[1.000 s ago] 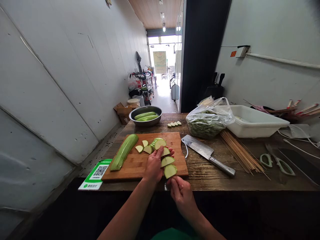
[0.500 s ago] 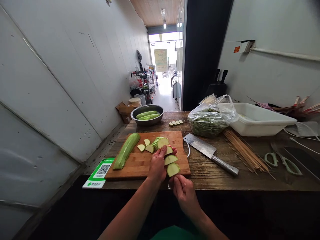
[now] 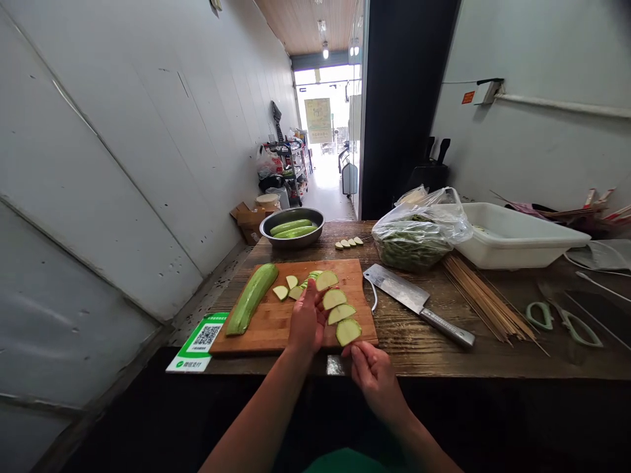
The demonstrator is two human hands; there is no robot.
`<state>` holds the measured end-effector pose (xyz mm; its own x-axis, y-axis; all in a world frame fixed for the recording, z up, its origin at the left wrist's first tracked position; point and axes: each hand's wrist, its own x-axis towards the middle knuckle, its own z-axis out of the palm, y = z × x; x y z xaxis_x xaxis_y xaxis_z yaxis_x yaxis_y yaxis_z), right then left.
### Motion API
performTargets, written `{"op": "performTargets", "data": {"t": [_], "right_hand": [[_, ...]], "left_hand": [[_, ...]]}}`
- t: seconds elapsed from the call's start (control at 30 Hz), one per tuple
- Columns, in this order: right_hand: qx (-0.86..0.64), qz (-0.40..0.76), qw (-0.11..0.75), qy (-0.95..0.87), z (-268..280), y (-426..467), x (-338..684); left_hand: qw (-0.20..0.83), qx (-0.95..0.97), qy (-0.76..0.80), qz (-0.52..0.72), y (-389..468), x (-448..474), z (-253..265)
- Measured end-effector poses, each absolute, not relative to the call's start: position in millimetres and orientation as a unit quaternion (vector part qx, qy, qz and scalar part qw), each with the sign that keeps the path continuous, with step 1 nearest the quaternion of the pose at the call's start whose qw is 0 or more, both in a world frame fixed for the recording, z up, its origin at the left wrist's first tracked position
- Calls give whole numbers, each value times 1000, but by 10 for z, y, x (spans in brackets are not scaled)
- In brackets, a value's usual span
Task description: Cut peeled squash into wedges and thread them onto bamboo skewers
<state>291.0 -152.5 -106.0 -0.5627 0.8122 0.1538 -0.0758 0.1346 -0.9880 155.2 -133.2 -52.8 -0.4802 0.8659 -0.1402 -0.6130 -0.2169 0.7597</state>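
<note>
Several half-round zucchini slices [image 3: 348, 332] hang in a row, threaded on a thin skewer that is mostly hidden by them. My right hand [image 3: 374, 376] pinches the skewer's near end, just below the lowest slice. Beside and partly behind the row is my left hand [image 3: 304, 322], thumb raised and fingers apart; it may touch the slices. Under them lies a wooden cutting board [image 3: 290, 338]. It carries a long zucchini piece [image 3: 253, 299] on its left, loose cut pieces [image 3: 280, 292] and a fanned stack of slices [image 3: 311, 278], partly covered by my left hand.
Right of the board lies a cleaver [image 3: 401, 289], then a bundle of bamboo skewers [image 3: 486, 299] and scissors [image 3: 582, 328]. Behind stand a bowl of zucchini [image 3: 290, 244], a finished skewer [image 3: 349, 243], a bag of greens [image 3: 414, 246] and a white tub [image 3: 522, 249]. A QR card [image 3: 192, 361] sits left.
My left hand has let go of the top slice, its thumb now lifted away. My right hand and the skewered slices have shifted slightly right, and the slices face me more fully.
</note>
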Motion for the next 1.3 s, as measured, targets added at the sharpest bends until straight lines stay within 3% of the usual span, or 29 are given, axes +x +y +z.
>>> {"op": "performTargets", "data": {"t": [0.57,1.07,1.17,1.3], "right_hand": [[-238,588,358,-685,-1083,-1541,2968],[-238,605,370,-663,-1066,-1456,2979],[-244,620,371,-647,-1053,-1413,3042],[-276,561,381,-681,-1021,-1304,3224]], "left_hand": [[472,146,398,773,-1250,1525,-402],[542,181,390,722,-1315,1437,-386],[472,211,426,743,-1395,1352,-446],[257,343,589,685,-1588,1255,-595]]}}
